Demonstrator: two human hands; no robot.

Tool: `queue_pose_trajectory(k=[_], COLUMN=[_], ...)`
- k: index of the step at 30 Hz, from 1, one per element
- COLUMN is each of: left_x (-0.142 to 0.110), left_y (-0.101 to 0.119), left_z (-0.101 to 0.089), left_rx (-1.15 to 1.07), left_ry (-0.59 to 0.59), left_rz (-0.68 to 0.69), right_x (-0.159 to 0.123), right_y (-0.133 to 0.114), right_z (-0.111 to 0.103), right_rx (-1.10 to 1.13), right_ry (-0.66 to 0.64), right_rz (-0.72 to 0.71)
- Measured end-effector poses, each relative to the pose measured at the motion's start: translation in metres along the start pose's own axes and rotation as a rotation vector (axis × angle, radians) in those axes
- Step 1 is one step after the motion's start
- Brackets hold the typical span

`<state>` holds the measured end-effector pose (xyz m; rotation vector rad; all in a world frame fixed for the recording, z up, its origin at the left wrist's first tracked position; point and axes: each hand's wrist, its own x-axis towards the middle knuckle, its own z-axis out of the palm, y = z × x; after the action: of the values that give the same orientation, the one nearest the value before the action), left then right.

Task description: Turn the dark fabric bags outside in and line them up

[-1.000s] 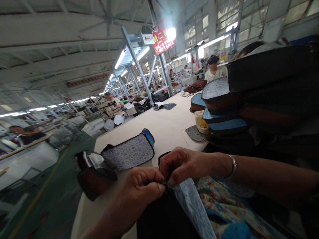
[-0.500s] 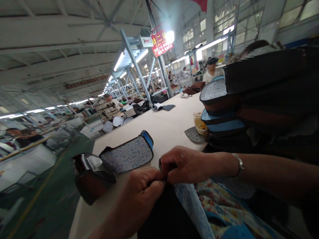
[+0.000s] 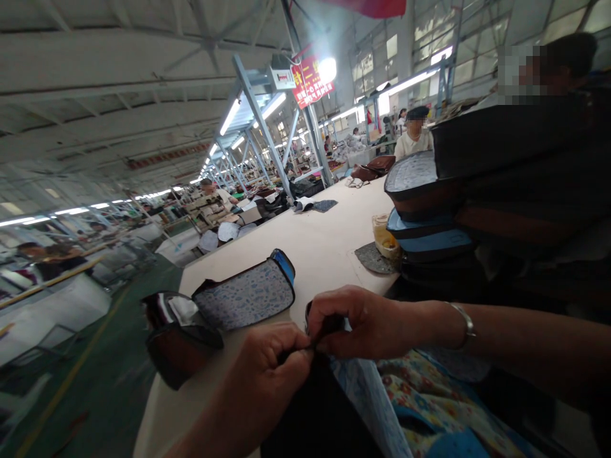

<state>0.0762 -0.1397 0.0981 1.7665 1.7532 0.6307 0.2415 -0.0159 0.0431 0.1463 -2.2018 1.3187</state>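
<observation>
A black bag piece point(image 3: 319, 413) with a pale blue patterned lining point(image 3: 370, 397) lies at the front of the table, over my lap. My left hand point(image 3: 272, 366) pinches its upper edge between thumb and bent fingers. Right against it, my right hand point(image 3: 356, 321) is closed on the same edge, thumb and forefinger together. The fingertips of both hands nearly meet, and what exactly lies between them is too dark to see. Just beyond my left hand stands a finished-looking lined piece point(image 3: 245, 296) with dark edging, joined or touching a dark brown part point(image 3: 184, 356).
Across the white table point(image 3: 291, 248) stands a yellowish container point(image 3: 383, 235) on a grey pad point(image 3: 375, 257). A tall stack of dark bag pieces point(image 3: 506, 152) rises on the right. Co-workers are visible behind the stack and farther back. A metal light frame point(image 3: 262, 127) stands beyond the table.
My right hand has turned slightly, its fingers lifting a little off the edge while thumb and forefinger stay pinched. A co-worker's head has come up behind the stack on the right.
</observation>
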Motion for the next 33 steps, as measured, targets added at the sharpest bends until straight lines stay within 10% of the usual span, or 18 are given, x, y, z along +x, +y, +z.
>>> queue_pose_trajectory(k=[6,14,24,29,33], left_x=[-0.007,-0.002,-0.011,-0.012,-0.010], left_y=[-0.005,-0.015,-0.015,-0.012,-0.017], left_z=[0.000,-0.014,-0.009,-0.005,-0.002], left_rx=[0.035,-0.166,0.031,0.097,0.163], left_ry=[-0.001,-0.293,-0.213,-0.207,-0.172], left_rz=[0.006,-0.053,0.087,0.119,0.149], right_x=[-0.010,-0.019,-0.021,0.001,-0.001], right_y=[-0.001,-0.016,-0.010,-0.006,0.006], right_z=[0.012,0.018,-0.003,-0.018,-0.005], right_rx=[-0.444,-0.978,-0.158,-0.033,-0.071], right_ry=[0.070,0.052,0.123,-0.237,-0.210], right_rz=[-0.272,-0.485,0.005,-0.055,-0.166])
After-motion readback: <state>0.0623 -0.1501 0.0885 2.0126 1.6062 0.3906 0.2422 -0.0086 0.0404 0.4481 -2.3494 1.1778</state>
